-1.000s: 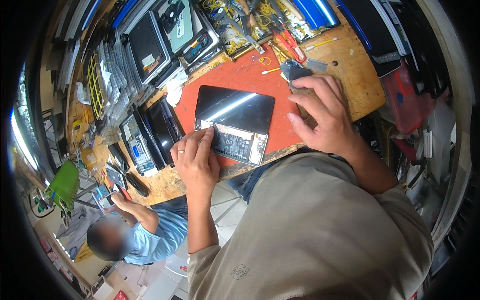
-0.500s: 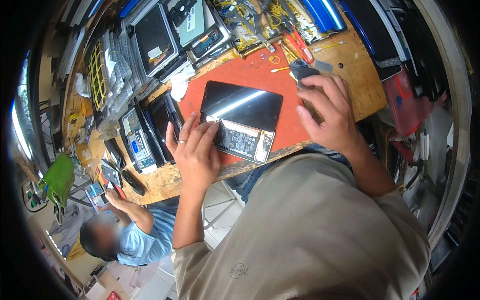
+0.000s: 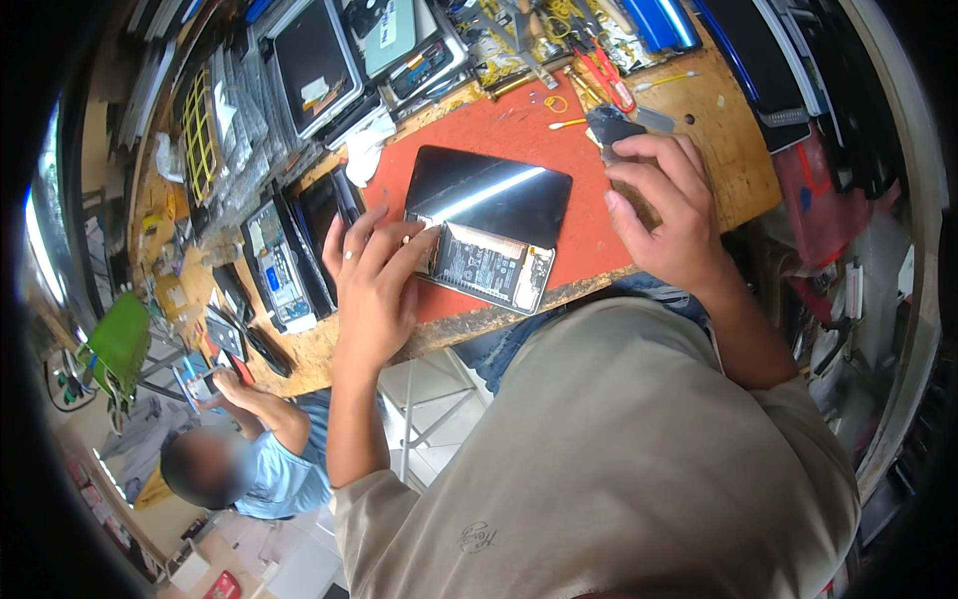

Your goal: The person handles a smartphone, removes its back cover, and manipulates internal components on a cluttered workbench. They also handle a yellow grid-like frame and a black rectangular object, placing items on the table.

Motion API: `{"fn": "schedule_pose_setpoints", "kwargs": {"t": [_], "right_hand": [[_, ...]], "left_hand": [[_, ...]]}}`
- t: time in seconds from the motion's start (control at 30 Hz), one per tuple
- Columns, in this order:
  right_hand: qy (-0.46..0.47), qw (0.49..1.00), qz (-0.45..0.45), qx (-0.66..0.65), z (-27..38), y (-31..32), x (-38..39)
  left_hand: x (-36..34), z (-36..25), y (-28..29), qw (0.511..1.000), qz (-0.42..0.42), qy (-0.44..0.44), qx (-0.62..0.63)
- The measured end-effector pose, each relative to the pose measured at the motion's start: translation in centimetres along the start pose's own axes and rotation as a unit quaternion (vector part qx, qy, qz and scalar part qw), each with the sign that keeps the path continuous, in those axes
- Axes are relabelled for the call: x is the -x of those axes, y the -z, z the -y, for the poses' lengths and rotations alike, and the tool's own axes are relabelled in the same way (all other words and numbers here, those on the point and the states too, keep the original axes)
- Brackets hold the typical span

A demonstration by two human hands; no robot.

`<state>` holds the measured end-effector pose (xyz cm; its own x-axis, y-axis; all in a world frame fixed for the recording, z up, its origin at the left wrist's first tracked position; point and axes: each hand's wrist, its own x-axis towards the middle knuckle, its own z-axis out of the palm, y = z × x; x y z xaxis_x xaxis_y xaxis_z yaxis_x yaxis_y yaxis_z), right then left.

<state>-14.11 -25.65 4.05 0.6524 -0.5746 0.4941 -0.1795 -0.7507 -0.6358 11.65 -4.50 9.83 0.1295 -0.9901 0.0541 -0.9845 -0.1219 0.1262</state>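
Note:
A tablet lies on a red mat, its black glossy screen shifted toward the far side. The near part of its body is uncovered and shows a dark battery with printed labels. My left hand, a ring on one finger, has its fingers spread and a fingertip on the uncovered left end of the tablet. To the right, my right hand hovers over the mat's edge with thumb and fingers apart. Its fingertips are next to a small dark flat piece; whether they touch it I cannot tell.
Red-handled pliers, a cotton swab and a tool tray lie at the far side. Opened devices and a white tissue stand left of the mat. A person in blue sits at the lower left.
The view has shifted a little. My left hand has drawn slightly left and toward me against the tablet, its fingertips still at its left end. My right hand stays by the dark piece.

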Motion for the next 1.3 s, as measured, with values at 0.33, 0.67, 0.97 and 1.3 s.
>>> {"fn": "schedule_pose_setpoints", "kwargs": {"t": [0.33, 0.67, 0.97, 1.3], "right_hand": [[0.0, 1.0, -0.019, -0.022, -0.4, -0.2, 0.1], [0.019, 0.998, -0.065, 0.013, -0.4, -0.8, 0.8], [0.062, 0.995, -0.068, 0.035, -0.4, -0.9, 1.1], [0.056, 0.998, -0.04, 0.011, -0.3, -0.8, 0.7]], "left_hand": [[3.0, 0.3, -2.1, 0.995, -0.047, -0.069, 0.057], [2.9, 0.0, -2.5, 0.99, -0.092, -0.105, 0.019], [3.4, -0.3, -2.8, 0.988, -0.12, -0.096, -0.01], [3.6, -0.3, -2.8, 0.988, -0.125, -0.087, -0.01]]}}
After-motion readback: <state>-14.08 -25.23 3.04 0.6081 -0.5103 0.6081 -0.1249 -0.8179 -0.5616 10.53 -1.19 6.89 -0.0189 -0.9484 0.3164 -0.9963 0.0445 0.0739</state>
